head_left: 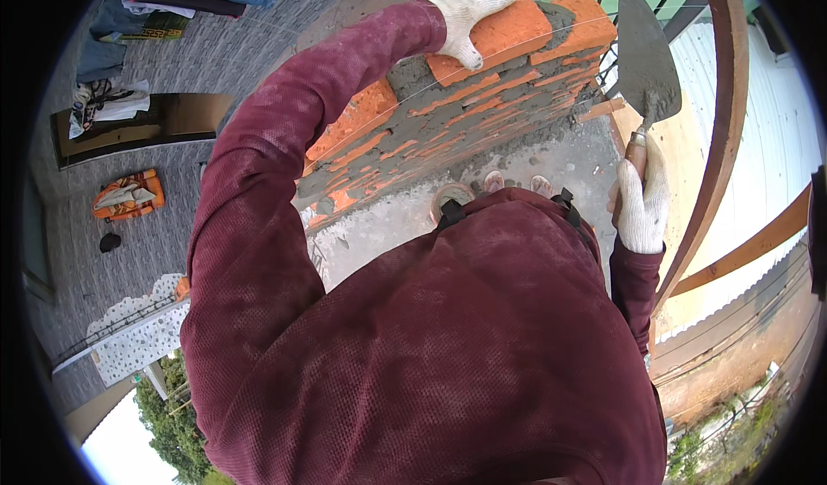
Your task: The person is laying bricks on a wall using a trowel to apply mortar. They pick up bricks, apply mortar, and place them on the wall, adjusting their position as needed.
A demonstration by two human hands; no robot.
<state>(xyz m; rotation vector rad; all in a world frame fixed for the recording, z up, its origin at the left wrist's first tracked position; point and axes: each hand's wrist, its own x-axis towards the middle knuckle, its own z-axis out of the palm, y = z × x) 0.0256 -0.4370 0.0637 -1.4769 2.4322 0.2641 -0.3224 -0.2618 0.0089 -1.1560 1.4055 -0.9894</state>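
The left hand (465,21) lies spread over the left end of a brick (521,33), fingers stretched along its top and thumb toward the edge nearer the body. It is not clenched; the flat, splayed contact looks suited to pressing or steadying the brick, though whether it bears down cannot be told. That brick sits directly under the hand, on top of the wall (465,110), its near face roughly in line with the courses below.

Just right of the left hand, past the held brick, grey mortar (556,18) separates it from an end brick (587,28), presumably to bond the two. Below and left of the same hand, a patch of mortar bed (410,78) lies bare before another brick (362,115), partly covered by the sleeve (284,132).

The right hand (646,196) grasps the trowel (648,50) by its wooden handle, well apart from the left hand. The blade points up and away beyond the fingers, clear of the wall, which likely leaves the left hand room on the brick. Wet-looking mortar clings to the blade at its end nearer the right hand.

Left of the right hand and lower than the left one, a round bucket (450,196) stands by the feet (494,181) on the floor, apparently within easy reach. Right of the trowel, a wood post (730,80) curves past.
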